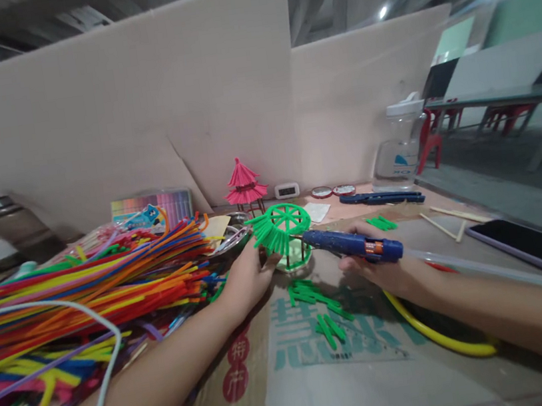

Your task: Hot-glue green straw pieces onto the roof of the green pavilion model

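Note:
My left hand (251, 276) is closed on the left side of a small green pavilion model (285, 224), whose round, spoked roof is partly fringed with green pipe-cleaner pieces. Dark posts join that roof to a pale green base. In my right hand (367, 258) is a blue glue gun (352, 243), its nozzle pointing left at the roof's near rim. Whether the nozzle touches the rim I cannot tell. Short cut green pipe-cleaner pieces (329, 328) lie on the cardboard just below the model.
A big heap of coloured pipe cleaners (111, 286) fills the left. Behind stand a pink pagoda model (243, 187), a small white digital clock (287, 190) and a clear water jug (397, 148). Blue-handled pliers (381, 198), wooden sticks (443, 227) and a phone (539, 246) lie right.

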`<state>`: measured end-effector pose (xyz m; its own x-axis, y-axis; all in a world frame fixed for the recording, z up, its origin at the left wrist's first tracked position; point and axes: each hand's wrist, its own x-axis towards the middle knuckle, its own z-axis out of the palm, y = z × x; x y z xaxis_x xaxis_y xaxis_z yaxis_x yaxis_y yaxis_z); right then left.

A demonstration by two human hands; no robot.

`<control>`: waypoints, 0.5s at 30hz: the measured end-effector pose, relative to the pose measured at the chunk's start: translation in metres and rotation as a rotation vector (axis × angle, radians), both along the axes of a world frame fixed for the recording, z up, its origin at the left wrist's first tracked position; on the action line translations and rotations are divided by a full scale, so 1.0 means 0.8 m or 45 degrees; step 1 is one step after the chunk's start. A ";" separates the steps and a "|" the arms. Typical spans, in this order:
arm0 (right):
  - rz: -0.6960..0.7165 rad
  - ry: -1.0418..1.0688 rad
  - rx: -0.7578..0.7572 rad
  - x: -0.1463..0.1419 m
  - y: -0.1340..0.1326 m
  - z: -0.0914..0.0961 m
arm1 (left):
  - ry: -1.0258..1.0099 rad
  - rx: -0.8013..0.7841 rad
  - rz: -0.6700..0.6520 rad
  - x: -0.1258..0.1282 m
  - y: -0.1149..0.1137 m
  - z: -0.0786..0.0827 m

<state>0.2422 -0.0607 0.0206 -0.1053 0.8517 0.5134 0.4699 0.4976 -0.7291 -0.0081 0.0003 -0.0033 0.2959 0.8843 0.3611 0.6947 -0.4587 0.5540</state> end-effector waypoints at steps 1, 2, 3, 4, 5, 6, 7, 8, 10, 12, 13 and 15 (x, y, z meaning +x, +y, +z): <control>-0.002 0.001 0.006 0.000 -0.001 0.000 | -0.001 -0.002 0.000 0.000 0.000 0.000; -0.003 0.002 0.001 -0.001 -0.001 0.001 | -0.007 -0.001 -0.009 0.000 0.001 -0.001; -0.003 0.002 -0.013 -0.002 -0.002 0.002 | -0.016 -0.001 -0.021 -0.001 0.001 -0.002; -0.003 0.003 -0.025 -0.003 -0.002 0.003 | -0.027 -0.003 -0.032 -0.001 0.002 -0.002; 0.003 0.002 -0.033 -0.003 -0.003 0.004 | -0.035 -0.007 -0.034 -0.001 0.002 -0.002; 0.009 -0.001 -0.034 -0.004 -0.003 0.004 | -0.040 -0.012 -0.030 -0.001 0.001 -0.002; 0.009 -0.008 -0.026 -0.004 -0.002 0.004 | -0.039 -0.014 -0.020 -0.001 0.001 -0.002; 0.001 -0.015 -0.012 -0.004 -0.001 0.004 | -0.035 -0.013 -0.011 -0.002 0.001 -0.002; -0.027 -0.022 0.005 -0.004 0.001 0.001 | -0.030 -0.002 -0.006 -0.002 0.001 -0.002; -0.032 -0.016 -0.006 -0.001 0.003 -0.003 | -0.039 0.014 -0.021 -0.003 0.001 -0.003; -0.019 -0.009 -0.007 0.000 0.004 -0.005 | -0.045 0.024 -0.034 -0.003 0.002 -0.003; 0.023 -0.014 -0.014 0.004 0.006 -0.010 | -0.047 0.034 -0.061 -0.004 0.003 -0.005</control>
